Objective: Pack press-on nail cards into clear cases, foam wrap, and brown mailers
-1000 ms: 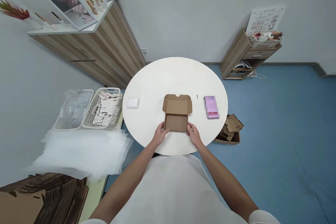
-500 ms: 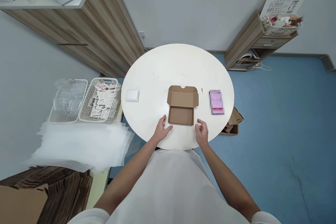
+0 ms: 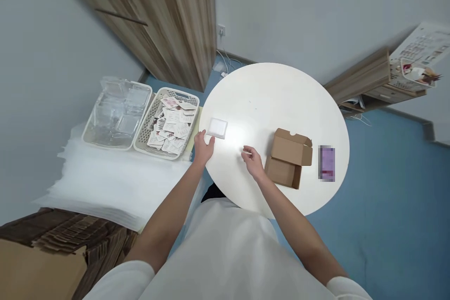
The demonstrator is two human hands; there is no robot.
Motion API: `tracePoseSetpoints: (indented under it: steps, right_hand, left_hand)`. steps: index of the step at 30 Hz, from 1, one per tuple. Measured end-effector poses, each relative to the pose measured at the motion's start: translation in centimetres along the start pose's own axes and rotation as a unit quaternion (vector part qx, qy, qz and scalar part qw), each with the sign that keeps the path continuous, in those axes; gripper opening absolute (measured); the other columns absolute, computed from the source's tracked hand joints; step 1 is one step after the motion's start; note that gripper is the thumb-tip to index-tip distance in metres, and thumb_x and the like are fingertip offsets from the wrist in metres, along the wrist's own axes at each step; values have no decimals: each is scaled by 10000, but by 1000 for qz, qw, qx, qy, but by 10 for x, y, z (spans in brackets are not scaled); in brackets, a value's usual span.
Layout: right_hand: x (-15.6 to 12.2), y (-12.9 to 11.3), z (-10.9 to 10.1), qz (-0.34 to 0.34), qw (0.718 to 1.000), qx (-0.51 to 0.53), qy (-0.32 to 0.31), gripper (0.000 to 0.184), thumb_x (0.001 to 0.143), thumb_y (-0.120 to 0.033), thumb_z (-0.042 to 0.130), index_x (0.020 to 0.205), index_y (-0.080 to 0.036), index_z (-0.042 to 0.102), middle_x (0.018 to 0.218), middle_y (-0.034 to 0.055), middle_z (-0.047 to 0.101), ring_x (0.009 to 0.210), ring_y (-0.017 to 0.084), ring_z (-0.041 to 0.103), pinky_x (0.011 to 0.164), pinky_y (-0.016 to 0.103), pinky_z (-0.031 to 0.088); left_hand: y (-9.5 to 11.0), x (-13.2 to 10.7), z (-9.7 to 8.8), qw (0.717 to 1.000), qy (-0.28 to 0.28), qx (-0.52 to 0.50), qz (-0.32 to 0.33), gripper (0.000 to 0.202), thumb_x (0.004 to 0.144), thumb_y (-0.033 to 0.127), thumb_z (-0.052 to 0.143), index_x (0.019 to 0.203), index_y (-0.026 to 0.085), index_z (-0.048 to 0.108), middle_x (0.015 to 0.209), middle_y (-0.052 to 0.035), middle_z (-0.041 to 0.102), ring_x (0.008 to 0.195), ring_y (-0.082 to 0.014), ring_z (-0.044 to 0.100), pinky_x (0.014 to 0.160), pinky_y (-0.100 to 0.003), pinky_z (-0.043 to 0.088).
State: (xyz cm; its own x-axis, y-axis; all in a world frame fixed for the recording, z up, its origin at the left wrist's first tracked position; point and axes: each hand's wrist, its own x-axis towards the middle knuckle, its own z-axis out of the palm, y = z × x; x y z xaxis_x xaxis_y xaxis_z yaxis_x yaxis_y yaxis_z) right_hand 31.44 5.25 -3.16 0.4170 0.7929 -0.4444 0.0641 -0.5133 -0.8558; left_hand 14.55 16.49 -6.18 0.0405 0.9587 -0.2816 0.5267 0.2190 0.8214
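My left hand (image 3: 204,146) is at the left edge of the round white table (image 3: 277,98), thumb and fingers apart. Just beyond its fingertips lies a small flat white packet (image 3: 217,128). My right hand (image 3: 253,161) hovers over the table between the packet and a brown cardboard box (image 3: 286,172), its fingers loosely bent and holding nothing. The box stands with its lid raised, and its inside looks bare. To its right lies a blurred-out purple stack (image 3: 326,164).
Left of the table are a white basket of printed cards (image 3: 174,124), a basket of clear plastic packs (image 3: 119,112), a pile of white foam sheets (image 3: 116,178) and flattened cardboard (image 3: 42,262). A wooden cabinet (image 3: 183,18) stands behind; a low shelf (image 3: 372,75) is at far right.
My view has turned left. Both hands have left the sides of the cardboard box and moved left, the left one close to the white packet. The box now sits at a slant in view.
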Motion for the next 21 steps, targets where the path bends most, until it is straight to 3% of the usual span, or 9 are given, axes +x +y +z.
tracePoseSetpoints:
  steps: [5, 9, 15, 21]
  right_hand:
    - [49, -29, 51, 108, 991, 79, -16, 383, 724, -422, 523, 1056, -237, 476, 1066, 58, 514, 751, 134, 584, 564, 257, 487]
    - [72, -43, 73, 153, 983, 96, -19, 332, 728, -419, 523, 992, -233, 448, 1004, 49, 515, 668, 128, 597, 513, 267, 496]
    - [86, -33, 90, 107, 993, 30, 27, 193, 724, -243, 494, 908, -233, 440, 890, 0, 499, 559, 72, 554, 515, 240, 471]
    - [81, -14, 86, 67, 997, 21, 30, 189, 703, -193, 469, 887, -232, 450, 835, -22, 490, 557, 67, 553, 583, 248, 471]
  left_hand:
    - [4, 43, -7, 997, -49, 47, -33, 462, 802, 337, 465, 1223, 153, 417, 1174, -132, 461, 900, -186, 558, 850, -328, 406]
    - [6, 56, -8, 993, -62, 103, 3, 389, 803, 281, 453, 1167, 144, 473, 1026, -113, 549, 933, -207, 538, 841, -340, 400]
    - [3, 61, -6, 989, -93, 112, 34, 349, 753, 202, 490, 1099, 170, 525, 909, -65, 600, 859, -200, 555, 766, -317, 428]
    - [-7, 50, 0, 993, -82, 69, 39, 361, 751, 197, 488, 1109, 166, 529, 905, -47, 601, 741, -149, 567, 737, -284, 440]
